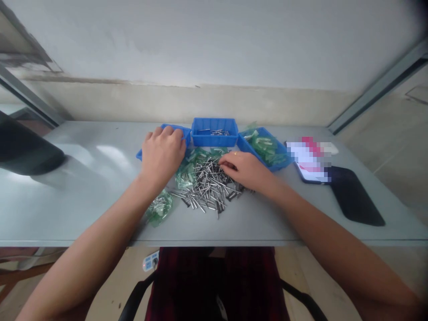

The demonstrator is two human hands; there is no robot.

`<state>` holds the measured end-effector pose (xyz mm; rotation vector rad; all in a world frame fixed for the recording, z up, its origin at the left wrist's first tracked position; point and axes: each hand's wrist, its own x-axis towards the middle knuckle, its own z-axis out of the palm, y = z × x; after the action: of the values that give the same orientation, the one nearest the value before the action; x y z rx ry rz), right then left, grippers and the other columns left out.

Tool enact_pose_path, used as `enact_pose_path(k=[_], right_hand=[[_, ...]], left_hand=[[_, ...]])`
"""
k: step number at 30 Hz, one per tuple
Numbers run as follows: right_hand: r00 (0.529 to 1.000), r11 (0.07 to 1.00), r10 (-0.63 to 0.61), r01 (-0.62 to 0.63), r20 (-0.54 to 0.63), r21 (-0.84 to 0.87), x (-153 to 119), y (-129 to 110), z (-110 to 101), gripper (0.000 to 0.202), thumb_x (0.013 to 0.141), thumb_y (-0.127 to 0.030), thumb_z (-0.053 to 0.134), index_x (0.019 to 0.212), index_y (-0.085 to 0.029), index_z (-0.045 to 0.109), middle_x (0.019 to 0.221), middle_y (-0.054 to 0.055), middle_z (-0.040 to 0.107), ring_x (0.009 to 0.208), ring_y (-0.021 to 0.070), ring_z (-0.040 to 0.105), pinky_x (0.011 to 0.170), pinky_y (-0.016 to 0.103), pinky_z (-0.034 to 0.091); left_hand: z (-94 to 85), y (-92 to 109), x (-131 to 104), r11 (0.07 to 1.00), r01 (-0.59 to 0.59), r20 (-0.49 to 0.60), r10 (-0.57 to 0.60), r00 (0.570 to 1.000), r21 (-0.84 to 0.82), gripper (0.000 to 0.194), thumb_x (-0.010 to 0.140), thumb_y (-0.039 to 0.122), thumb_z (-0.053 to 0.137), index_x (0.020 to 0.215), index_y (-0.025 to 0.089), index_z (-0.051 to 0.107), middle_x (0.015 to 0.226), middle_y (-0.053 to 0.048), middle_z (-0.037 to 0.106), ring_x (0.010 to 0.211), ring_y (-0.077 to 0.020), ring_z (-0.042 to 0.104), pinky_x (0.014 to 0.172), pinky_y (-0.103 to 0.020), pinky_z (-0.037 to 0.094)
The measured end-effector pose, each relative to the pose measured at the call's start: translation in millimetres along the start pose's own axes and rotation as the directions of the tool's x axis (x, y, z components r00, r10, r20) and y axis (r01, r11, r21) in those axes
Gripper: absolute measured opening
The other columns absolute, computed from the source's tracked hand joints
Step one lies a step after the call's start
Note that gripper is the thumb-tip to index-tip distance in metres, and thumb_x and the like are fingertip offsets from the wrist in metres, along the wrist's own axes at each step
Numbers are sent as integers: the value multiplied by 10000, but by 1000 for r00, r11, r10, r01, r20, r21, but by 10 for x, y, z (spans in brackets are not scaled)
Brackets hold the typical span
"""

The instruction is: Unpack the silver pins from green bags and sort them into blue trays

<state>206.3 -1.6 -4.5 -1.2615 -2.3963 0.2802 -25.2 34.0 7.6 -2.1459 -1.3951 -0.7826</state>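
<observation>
My left hand (164,147) reaches over the left blue bin (188,133), knuckles bent and fingertips hidden below the hand. In front of both hands lies a heap of slim metal pins (209,183), silver with some dark ends, like blind rivets. At the heap's right side, my right hand (245,168) has thumb and fingers drawn together in a pinch; whatever is between them is hidden. Green plastic bags (185,174) lie against the heap's left and back. Another green bag (159,207) with pins sits nearer the front edge.
The middle blue bin (214,139) holds a few pins. Green packets fill the right blue bin (243,145). Farther right are a lit phone (309,162), partly blurred out, and a dark flat case (357,196). A dark cylinder (28,145) stands at far left. A wall borders the table.
</observation>
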Motion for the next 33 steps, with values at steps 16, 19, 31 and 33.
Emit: enact_pose_path(k=[16,19,31,33], right_hand=[[954,971,62,10,-293,238,32,-13,-17,121,887,-232,525,893,-214,645,891,22,681,790,155,613,695,284,466],[949,956,89,4,-302,293,34,-19,-22,114,879,-247,537,880,-217,646,882,16,686,781,153,620,679,281,474],[941,942,149,-41,-305,334,36,-41,-43,122,880,-281,535,881,-222,642,848,12,684,729,150,609,659,286,461],[939,940,153,-43,-307,338,34,-39,-39,122,879,-283,539,888,-222,644,852,13,685,733,150,610,665,288,461]], left_hand=[[-56,358,-65,906,-199,261,308,915,-373,223,926,305,471,905,173,650,847,-54,654,827,-203,595,725,-327,457],[-61,354,-58,908,-179,268,293,918,-379,206,917,304,495,893,173,652,842,-54,652,812,-202,589,697,-320,452],[-50,327,-50,903,-163,271,286,919,-399,200,919,279,481,850,178,638,830,-52,653,828,-199,602,691,-312,450],[-59,329,-48,903,-158,281,285,916,-399,193,917,272,480,848,180,635,830,-49,651,827,-198,604,688,-310,447]])
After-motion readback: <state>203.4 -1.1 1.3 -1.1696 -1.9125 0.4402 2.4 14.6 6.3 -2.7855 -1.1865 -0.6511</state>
